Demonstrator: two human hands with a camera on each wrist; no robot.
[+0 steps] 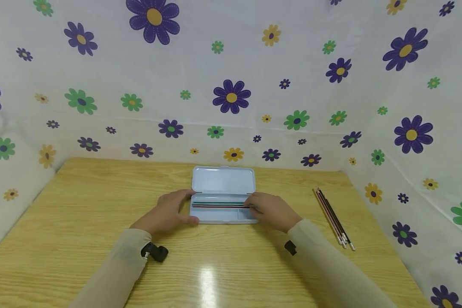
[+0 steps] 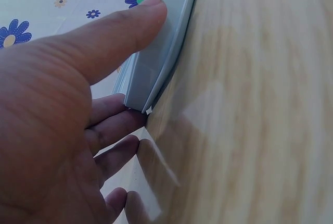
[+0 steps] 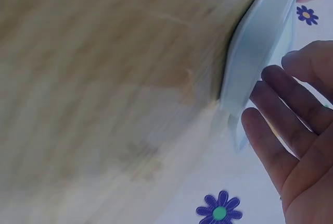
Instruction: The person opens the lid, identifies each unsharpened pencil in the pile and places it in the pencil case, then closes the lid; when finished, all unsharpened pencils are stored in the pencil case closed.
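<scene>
A pale blue pencil case (image 1: 215, 217) lies on the table with its lid (image 1: 223, 179) tipped back. Inside, a few dark green and dark red pencils (image 1: 215, 205) lie lengthwise along the back part. My left hand (image 1: 168, 212) grips the case's left end, the thumb (image 2: 148, 21) against the front wall and fingers at the end. Over the right end, my right hand (image 1: 273, 209) has its fingertips down at the pencils' right ends, covering them. From the right wrist, those fingers (image 3: 270, 143) look loosely bent at the case rim, with nothing visible between them.
On the wooden table (image 1: 231, 273), a loose bunch of several pencils (image 1: 331, 216) lies to the right, beyond the right forearm. A white cloth (image 1: 200, 64) with flower prints rises behind the table and along both sides.
</scene>
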